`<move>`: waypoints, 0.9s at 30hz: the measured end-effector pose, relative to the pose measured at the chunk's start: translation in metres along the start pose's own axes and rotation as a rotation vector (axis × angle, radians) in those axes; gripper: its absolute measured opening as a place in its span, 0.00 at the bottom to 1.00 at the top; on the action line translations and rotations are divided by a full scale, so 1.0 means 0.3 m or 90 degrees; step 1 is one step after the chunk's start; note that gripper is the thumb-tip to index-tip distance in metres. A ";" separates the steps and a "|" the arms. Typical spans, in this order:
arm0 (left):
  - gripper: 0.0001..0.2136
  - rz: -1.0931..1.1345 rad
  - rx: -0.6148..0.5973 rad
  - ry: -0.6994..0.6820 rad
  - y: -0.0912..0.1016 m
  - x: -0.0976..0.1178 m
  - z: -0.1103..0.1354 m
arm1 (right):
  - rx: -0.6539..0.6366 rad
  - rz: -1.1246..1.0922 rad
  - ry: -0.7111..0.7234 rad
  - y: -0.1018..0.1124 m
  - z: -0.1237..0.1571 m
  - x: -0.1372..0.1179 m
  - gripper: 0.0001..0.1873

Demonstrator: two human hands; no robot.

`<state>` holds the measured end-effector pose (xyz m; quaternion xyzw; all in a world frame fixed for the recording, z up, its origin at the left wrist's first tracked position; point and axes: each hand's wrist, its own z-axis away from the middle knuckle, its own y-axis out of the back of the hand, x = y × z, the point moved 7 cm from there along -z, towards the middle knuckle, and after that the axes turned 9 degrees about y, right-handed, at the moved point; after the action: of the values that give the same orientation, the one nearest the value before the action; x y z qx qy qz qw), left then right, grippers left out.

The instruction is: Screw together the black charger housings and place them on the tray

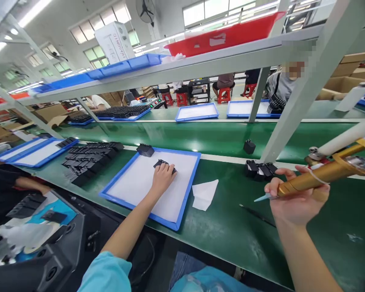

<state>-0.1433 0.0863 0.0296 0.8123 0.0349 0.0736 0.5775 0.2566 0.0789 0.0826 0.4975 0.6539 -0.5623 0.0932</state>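
Observation:
My left hand (162, 177) rests with curled fingers on a small black plastic part (162, 164) lying on the white sheet of a blue-framed tray (119, 198). My right hand (295, 197) is closed round a gold pen-shaped tool (314, 177) with a pale tip pointing left, held above the green table. A cluster of black parts (260, 169) sits just beyond that hand. Another black part (145, 150) stands at the tray's far edge.
A heap of black parts (88, 159) lies left of the tray, beside another blue tray (33, 152). A folded white paper (204, 194) and a thin dark stick (257, 215) lie on the table. A slanted shelf post (295, 103) rises at right. Other people work nearby.

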 end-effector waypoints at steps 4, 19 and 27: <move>0.17 -0.004 0.049 0.038 -0.018 -0.029 -0.022 | 0.010 0.028 0.005 -0.004 0.004 -0.008 0.26; 0.34 0.556 -0.040 0.321 -0.014 -0.216 -0.028 | 0.043 0.064 0.005 0.001 0.004 -0.013 0.28; 0.30 1.370 -0.124 0.266 0.107 0.000 0.175 | 0.044 0.068 0.021 0.003 0.000 -0.020 0.27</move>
<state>-0.1358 0.0269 0.0429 0.3405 -0.6003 0.6769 0.2561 0.2601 0.0755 0.0860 0.5440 0.6082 -0.5701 0.0951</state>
